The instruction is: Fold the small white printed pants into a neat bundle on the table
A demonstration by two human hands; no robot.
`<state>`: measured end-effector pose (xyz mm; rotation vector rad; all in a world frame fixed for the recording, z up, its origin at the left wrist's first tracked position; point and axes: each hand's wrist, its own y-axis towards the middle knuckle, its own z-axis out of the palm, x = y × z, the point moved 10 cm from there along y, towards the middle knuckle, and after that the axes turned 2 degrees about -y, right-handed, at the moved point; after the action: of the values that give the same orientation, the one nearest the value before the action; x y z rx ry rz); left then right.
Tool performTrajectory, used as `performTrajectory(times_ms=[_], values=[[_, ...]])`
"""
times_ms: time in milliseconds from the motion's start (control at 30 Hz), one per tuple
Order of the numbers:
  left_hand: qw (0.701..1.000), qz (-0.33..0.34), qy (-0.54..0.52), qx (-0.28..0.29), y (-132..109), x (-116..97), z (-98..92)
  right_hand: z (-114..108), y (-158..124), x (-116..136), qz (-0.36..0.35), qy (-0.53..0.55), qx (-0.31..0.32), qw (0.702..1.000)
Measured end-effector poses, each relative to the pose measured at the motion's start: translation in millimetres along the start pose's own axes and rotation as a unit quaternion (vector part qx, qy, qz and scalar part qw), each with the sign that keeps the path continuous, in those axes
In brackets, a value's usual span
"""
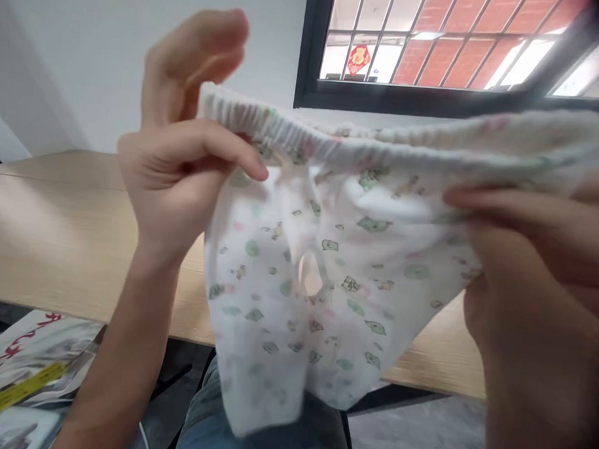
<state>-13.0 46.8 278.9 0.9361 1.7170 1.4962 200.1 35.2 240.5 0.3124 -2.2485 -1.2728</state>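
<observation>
"Head view: what's left?"

"Left hand (177, 148), fingers pinching the waistband (293, 136) of patterned pants (347, 265), which hang in front of the surface (68, 236)."

"And right?"

"Right hand (543, 279), fingers closed just below the waistband; a shallow pinch could let the pants slip."

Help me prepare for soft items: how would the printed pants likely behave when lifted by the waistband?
The printed pants would likely flop, since the legs hang loosely below the waistband. That band probably stretches, given its gathered ridges. They seem light for their size, as the cloth looks thin.
</observation>
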Motion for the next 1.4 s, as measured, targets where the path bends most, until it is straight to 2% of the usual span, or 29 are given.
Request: performTrajectory(times_ms=[67, 133, 167, 200, 233, 300, 333, 433, 500, 567, 767, 867, 967, 1033, 1100, 1133, 1200, 1267, 1333, 1400], values=[[1.000, -0.014, 0.001, 0.022, -5, 13, 0.0, 10, 10, 8, -0.063, 0.023, -0.001, 0.998], [0.989, -0.108, 0.039, 0.097, -24, 44, 14.9, 35, 10, 3, -0.119, 0.012, 0.034, 0.992], [0.972, -0.169, 0.069, 0.147, -41, 64, 25.3, 53, 8, -7, -0.126, 0.011, 0.066, 0.990], [0.947, -0.229, 0.101, 0.200, -63, 86, 36.0, 76, 3, -23, -0.108, 0.018, 0.115, 0.987], [0.920, -0.270, 0.122, 0.255, -87, 104, 47.5, 105, -6, -42, -0.074, 0.028, 0.190, 0.979], [0.878, -0.301, 0.124, 0.352, -136, 129, 71.9, 162, -35, -77, -0.013, 0.042, 0.344, 0.938], [0.858, -0.302, 0.117, 0.399, -159, 138, 84.2, 184, -50, -91, -0.005, 0.024, 0.398, 0.917], [0.799, -0.304, 0.118, 0.506, -217, 160, 112.3, 230, -78, -128, -0.019, -0.112, 0.481, 0.869], [0.772, -0.309, 0.143, 0.537, -237, 174, 124.8, 248, -81, -144, -0.029, -0.180, 0.490, 0.853], [0.759, -0.312, 0.172, 0.545, -244, 188, 137.1, 261, -76, -155, -0.033, -0.207, 0.483, 0.850], [0.762, -0.309, 0.221, 0.524, -240, 217, 171.8, 288, -53, -184, -0.017, -0.261, 0.458, 0.849], [0.785, -0.294, 0.223, 0.498, -229, 213, 174.9, 288, -45, -191, -0.019, -0.274, 0.437, 0.857], [0.808, -0.272, 0.198, 0.483, -216, 195, 168.9, 280, -39, -180, -0.034, -0.275, 0.410, 0.869], [0.807, -0.276, 0.166, 0.496, -215, 180, 162.7, 273, -38, -154, -0.065, -0.227, 0.391, 0.890], [0.791, -0.299, 0.131, 0.518, -220, 167, 155.6, 271, -44, -113, -0.100, -0.098, 0.393, 0.909], [0.778, -0.315, 0.113, 0.531, -225, 161, 151.9, 271, -50, -91, -0.110, -0.013, 0.406, 0.907], [0.750, -0.345, 0.081, 0.558, -235, 147, 144.0, 278, -67, -53, -0.118, 0.126, 0.457, 0.873], [0.725, -0.365, 0.055, 0.582, -242, 128, 134.2, 293, -88, -28, -0.136, 0.162, 0.519, 0.828], [0.703, -0.375, 0.038, 0.602, -248, 100, 120.9, 313, -102, -20, -0.162, 0.124, 0.556, 0.806], [0.687, -0.379, 0.031, 0.620, -253, 65, 104.6, 333, -101, -28, -0.159, 0.075, 0.559, 0.811]])
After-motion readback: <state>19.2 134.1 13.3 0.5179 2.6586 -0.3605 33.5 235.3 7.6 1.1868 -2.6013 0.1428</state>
